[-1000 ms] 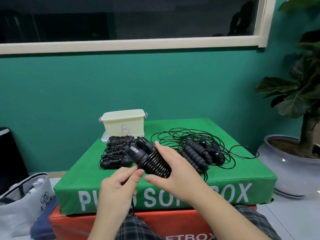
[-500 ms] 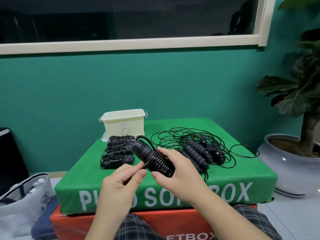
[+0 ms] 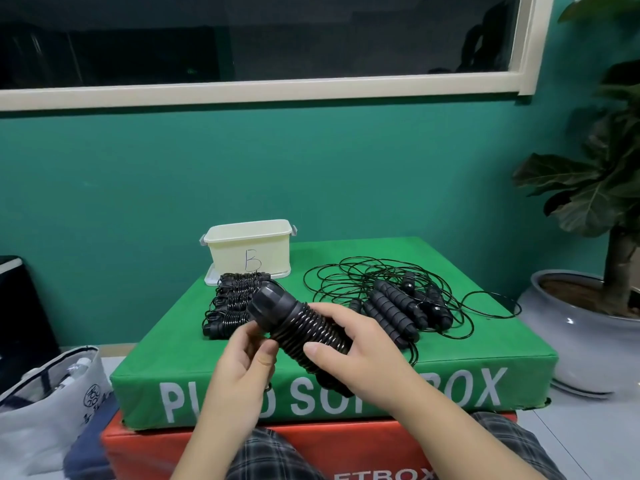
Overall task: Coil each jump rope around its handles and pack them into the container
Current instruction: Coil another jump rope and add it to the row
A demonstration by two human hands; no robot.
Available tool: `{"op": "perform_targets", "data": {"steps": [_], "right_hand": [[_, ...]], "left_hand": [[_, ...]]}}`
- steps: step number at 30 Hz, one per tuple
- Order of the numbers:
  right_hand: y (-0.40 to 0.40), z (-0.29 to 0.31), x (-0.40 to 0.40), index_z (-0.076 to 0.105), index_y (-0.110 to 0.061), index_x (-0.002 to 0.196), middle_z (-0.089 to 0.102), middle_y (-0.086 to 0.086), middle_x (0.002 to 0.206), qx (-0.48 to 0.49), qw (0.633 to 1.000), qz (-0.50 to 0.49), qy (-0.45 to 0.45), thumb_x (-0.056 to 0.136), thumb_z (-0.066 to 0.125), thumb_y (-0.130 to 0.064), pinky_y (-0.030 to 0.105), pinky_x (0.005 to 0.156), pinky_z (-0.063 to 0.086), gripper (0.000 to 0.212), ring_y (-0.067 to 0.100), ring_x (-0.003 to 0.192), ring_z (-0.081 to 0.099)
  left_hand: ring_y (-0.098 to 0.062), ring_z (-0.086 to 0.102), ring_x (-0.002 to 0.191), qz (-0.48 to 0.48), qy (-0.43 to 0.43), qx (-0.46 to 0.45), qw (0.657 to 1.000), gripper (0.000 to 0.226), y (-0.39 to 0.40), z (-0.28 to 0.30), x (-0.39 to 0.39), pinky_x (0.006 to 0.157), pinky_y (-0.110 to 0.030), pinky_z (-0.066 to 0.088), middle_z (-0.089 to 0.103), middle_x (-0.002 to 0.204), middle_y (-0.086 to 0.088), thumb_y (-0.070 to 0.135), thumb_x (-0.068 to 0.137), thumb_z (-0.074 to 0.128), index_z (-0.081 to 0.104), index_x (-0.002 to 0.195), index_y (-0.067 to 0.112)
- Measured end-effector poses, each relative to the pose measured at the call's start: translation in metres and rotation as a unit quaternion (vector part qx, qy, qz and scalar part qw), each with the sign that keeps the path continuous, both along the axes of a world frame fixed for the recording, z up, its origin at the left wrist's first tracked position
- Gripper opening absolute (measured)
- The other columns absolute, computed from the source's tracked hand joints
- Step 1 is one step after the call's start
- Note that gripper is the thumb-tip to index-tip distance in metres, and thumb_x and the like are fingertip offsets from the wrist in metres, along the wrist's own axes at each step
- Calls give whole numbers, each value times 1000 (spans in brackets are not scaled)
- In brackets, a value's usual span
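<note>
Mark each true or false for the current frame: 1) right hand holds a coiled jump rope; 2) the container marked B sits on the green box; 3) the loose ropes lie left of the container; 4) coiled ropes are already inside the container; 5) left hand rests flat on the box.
1. True: the right hand grips the coiled jump rope.
2. True: the container stands at the back of the green box.
3. False: the loose ropes lie to its right.
4. False as far as visible: the finished coiled ropes lie on the box in front of it; its inside is hidden.
5. False: the left hand is raised, its fingers at the rope.
</note>
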State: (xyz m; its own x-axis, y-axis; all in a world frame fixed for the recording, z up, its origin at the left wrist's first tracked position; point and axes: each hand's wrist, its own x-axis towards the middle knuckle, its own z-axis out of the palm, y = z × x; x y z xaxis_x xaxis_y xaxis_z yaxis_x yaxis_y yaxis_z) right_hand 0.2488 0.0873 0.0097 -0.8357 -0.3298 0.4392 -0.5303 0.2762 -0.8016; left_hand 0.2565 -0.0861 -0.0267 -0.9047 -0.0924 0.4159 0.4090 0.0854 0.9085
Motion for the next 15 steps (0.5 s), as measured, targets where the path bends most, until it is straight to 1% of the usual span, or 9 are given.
{"op": "perform_targets", "data": {"steps": [2, 4, 5, 7, 9, 10, 12, 14, 15], "right_hand": [[-1, -2, -1, 58, -46, 102, 69, -14, 96, -18, 1000, 12, -15, 73, 62, -32, 23, 76, 54, 32, 1, 86, 64], [-2, -4, -2, 57, -44, 110, 67, -5, 106, -37, 998, 26, -42, 72, 62, -35, 22, 77, 55, 39, 4, 93, 64], [-4, -4, -2, 55, -44, 115, 66, -4, 110, -44, 998, 33, -43, 73, 61, -36, 23, 80, 54, 43, 4, 96, 63], [-6, -4, -1, 50, -48, 120, 60, -9, 118, -32, 999, 19, 10, 81, 56, -30, 20, 93, 47, 43, 1, 106, 57], [-7, -2, 0, 49, -49, 121, 52, -15, 126, 12, 996, 0, 90, 89, 50, -21, 11, 101, 33, 43, -4, 120, 46], [-7, -2, -1, 51, -48, 122, 49, -16, 130, 30, 994, 0, 110, 91, 48, -19, 8, 102, 29, 43, -6, 123, 42], [-8, -4, -1, 52, -45, 127, 42, -19, 137, 57, 992, 0, 111, 94, 43, -20, 5, 102, 25, 42, -9, 127, 37], [-8, -8, -4, 48, -43, 134, 37, -20, 144, 83, 990, -12, 114, 96, 39, -26, 7, 106, 23, 43, -10, 131, 32], [-8, -9, -5, 43, -44, 138, 34, -20, 147, 103, 988, -22, 116, 95, 37, -33, 10, 109, 22, 45, -9, 134, 29]], "left_hand": [[-5, 41, 51, -9, -21, -28, 999, 69, -2, 0, 0, 49, -15, 34, 50, 53, 6, 91, 49, 53, 64, 85, 33], [-6, 42, 50, 14, -19, -67, 997, 62, -2, 1, 2, 50, -15, 33, 50, 51, 4, 91, 56, 46, 62, 67, 32], [-5, 43, 49, 30, -12, -69, 997, 57, -2, 2, 3, 49, -14, 33, 52, 51, 3, 86, 65, 47, 60, 60, 30], [-4, 42, 42, 60, -10, -52, 997, 48, 0, 5, 6, 45, -13, 31, 53, 48, 1, 61, 84, 51, 57, 51, 26], [-3, 33, 35, 75, -22, -34, 996, 40, 2, 7, 8, 38, -12, 25, 51, 44, -1, 37, 86, 57, 59, 49, 22], [-3, 30, 34, 75, -27, -27, 996, 35, 2, 8, 8, 36, -12, 24, 49, 43, -2, 33, 84, 59, 62, 51, 21], [-4, 29, 34, 68, -27, -30, 997, 31, 2, 9, 9, 36, -13, 23, 46, 41, -2, 31, 81, 62, 65, 52, 23], [-4, 31, 35, 65, -21, -59, 996, 33, 2, 8, 8, 37, -15, 25, 45, 41, -2, 28, 81, 64, 62, 49, 28], [-4, 32, 36, 65, -15, -72, 995, 35, 2, 7, 8, 39, -16, 26, 46, 42, -2, 26, 83, 65, 59, 48, 27]]}}
